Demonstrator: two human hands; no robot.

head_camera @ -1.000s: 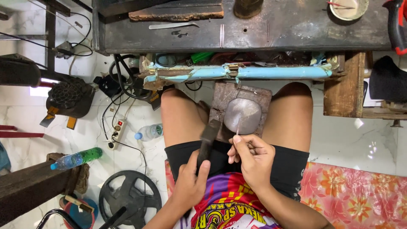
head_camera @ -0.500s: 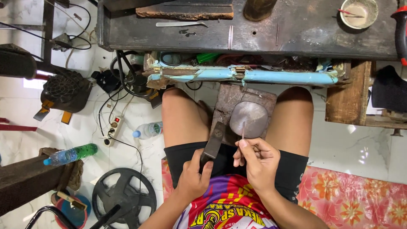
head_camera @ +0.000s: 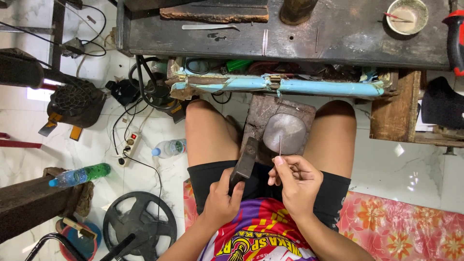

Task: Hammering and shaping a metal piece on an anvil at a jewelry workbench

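Thin rod (head_camera: 280, 145) pinched in right hand (head_camera: 298, 182); hammer (head_camera: 244, 163) gripped in left hand (head_camera: 222, 203).

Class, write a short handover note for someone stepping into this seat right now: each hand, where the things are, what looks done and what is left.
Left hand: gripping a dark hammer, head raised beside the block.
Right hand: pinching a thin metal pin upright, tip on the round metal disc.
Disc lies on the worn block between the knees.
Done: pin set in place.
Left: seemingly the strike; the disc's surface is too small to judge.
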